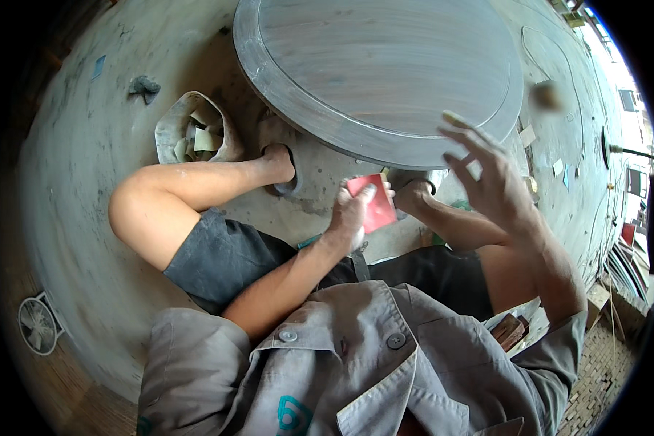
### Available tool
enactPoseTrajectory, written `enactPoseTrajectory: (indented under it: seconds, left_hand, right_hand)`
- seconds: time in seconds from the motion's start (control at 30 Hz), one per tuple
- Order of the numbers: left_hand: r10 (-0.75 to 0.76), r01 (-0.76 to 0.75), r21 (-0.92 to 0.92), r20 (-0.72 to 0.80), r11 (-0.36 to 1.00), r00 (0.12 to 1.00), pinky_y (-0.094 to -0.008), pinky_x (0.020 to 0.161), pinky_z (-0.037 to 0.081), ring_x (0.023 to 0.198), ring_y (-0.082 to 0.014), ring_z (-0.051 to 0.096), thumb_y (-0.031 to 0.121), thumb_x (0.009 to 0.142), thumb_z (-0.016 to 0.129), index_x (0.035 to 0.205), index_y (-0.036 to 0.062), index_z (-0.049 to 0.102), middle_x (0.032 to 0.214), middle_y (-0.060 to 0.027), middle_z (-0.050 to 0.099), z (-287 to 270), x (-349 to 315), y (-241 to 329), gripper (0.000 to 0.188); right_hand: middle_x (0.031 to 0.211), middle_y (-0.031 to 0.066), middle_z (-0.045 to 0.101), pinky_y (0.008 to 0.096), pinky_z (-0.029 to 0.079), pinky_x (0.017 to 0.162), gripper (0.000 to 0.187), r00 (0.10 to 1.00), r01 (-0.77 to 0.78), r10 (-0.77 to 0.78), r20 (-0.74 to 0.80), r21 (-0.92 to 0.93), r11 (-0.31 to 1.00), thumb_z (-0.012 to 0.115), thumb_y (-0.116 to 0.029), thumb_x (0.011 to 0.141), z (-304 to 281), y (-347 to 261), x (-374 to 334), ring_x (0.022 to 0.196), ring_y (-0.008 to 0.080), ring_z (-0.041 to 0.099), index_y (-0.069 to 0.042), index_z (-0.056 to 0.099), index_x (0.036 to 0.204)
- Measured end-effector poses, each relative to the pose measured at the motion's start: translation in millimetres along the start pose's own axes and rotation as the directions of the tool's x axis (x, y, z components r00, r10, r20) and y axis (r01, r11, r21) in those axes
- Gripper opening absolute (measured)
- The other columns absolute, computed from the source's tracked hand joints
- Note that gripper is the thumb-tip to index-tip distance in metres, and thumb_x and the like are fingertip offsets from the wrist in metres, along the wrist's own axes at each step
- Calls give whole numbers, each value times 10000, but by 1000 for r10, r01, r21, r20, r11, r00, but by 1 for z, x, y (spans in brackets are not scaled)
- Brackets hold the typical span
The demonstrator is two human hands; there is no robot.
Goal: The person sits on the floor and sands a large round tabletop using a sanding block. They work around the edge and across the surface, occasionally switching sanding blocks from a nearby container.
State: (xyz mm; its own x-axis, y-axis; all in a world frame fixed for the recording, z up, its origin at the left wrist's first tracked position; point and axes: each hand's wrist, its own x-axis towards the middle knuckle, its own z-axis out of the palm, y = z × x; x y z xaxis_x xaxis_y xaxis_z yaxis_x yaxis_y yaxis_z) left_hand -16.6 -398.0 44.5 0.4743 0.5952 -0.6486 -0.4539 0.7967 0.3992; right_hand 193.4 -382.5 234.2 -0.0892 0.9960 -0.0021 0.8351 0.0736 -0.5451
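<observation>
My left hand (350, 212) is closed on a small red rectangular sheet of sandpaper (380, 209), with the thumb laid across its face. Its fingers behind the sheet are mostly hidden. My right hand (490, 174) is raised beside the near right edge of a round wooden tabletop (385, 65), fingers spread and holding nothing. Whether it touches the rim I cannot tell. The tabletop is grey-brown and dusty, with a ring line running inside its edge. The sandpaper is just short of the tabletop's near edge, between my knees.
Left of the table stands an open pale sack (168, 134) with paper scraps in it. A dark crumpled rag (144, 88) lies farther left. A white fan (39, 325) stands at lower left. Wood pieces (510, 331) are by my right hip, and a thin cable (552, 43) runs along the floor.
</observation>
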Motion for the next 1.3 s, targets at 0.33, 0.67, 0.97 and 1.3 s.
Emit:
enactPoseTrajectory:
  seconds: [0.33, 0.67, 0.97, 1.3]
  left_hand:
    - [162, -182, -36, -309, 983, 937, -335, 721, 546, 747, -156, 610, 103, 952, 670, 1021, 36, 621, 847, -36, 618, 14, 31, -17, 107]
    - [388, -320, 239, -340, 917, 857, -264, 564, 466, 628, -101, 571, 129, 959, 684, 951, 32, 579, 761, -35, 630, 21, 45, -8, 143]
    - [461, -348, 327, -392, 879, 796, -287, 479, 465, 619, -126, 590, 150, 976, 669, 983, 28, 579, 794, -68, 636, -21, 55, 64, 151]
    - [467, -366, 326, -329, 872, 821, -326, 591, 548, 696, -159, 628, 174, 1021, 593, 1013, 35, 468, 833, -93, 619, -27, 48, 25, 186]
  right_hand:
    - [1175, 103, 721, 373, 576, 899, 284, 979, -120, 132, -156, 84, 989, 540, -57, 1019, -52, 30, -7, 1087, 225, 697, -68, 658, 1278]
    - [1160, 118, 723, 382, 564, 917, 293, 970, -233, 236, -64, 47, 971, 506, -98, 1043, -52, 31, -12, 1083, 226, 695, -57, 642, 1299]
    - [1169, 130, 720, 397, 568, 907, 317, 982, -188, 189, -6, 70, 980, 499, -204, 1063, -51, 42, -11, 1107, 241, 688, -63, 637, 1311]
    - [1197, 130, 710, 384, 556, 918, 302, 985, -151, 137, 105, 131, 980, 521, -137, 1037, -37, 54, 1, 1110, 234, 682, -64, 635, 1307]
